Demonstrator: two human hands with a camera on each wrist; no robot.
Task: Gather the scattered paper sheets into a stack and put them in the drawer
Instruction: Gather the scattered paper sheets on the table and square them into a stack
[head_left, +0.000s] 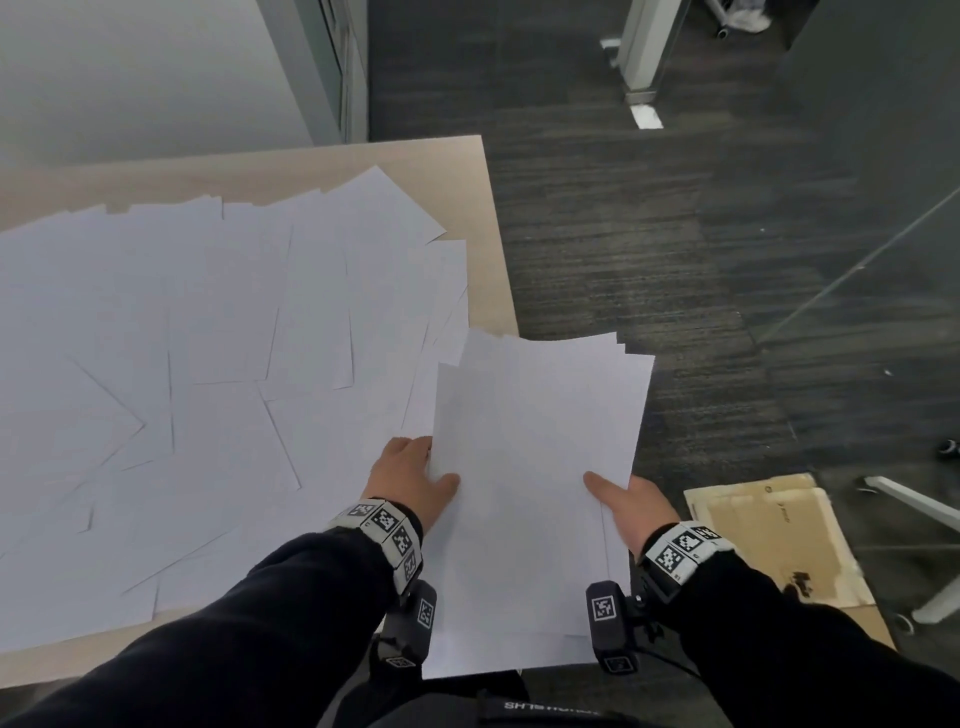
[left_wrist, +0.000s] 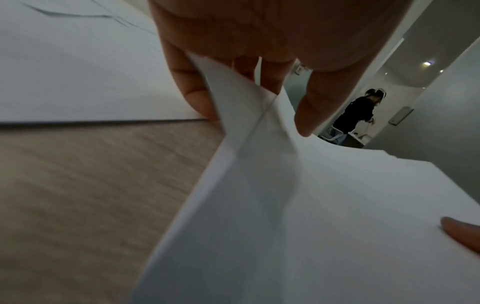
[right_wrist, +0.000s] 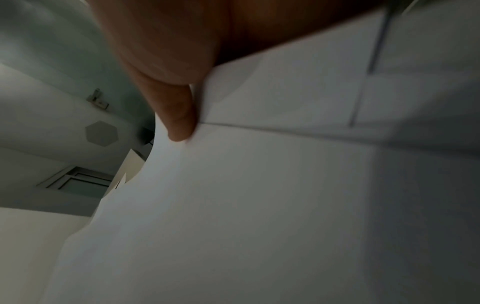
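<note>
Stack (head_left: 535, 467) pinched in your left hand (head_left: 410, 478) and right hand (head_left: 631, 501), gathering underway; next, collect loose sheets (head_left: 208, 338) at 10 o'clock.

One stack (head_left: 530, 467) of sheets at 5 o'clock; many loose sheets (head_left: 208, 338), too overlapped to count, on one worktop (head_left: 488, 218); two hands.

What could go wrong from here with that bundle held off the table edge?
The held stack is fanned, its far corners staggered, and each hand holds only a side edge, so a weak grip could drop sheets onto the carpet. Many loose sheets still cover the table; sweeping them could push some over its right edge.
</note>
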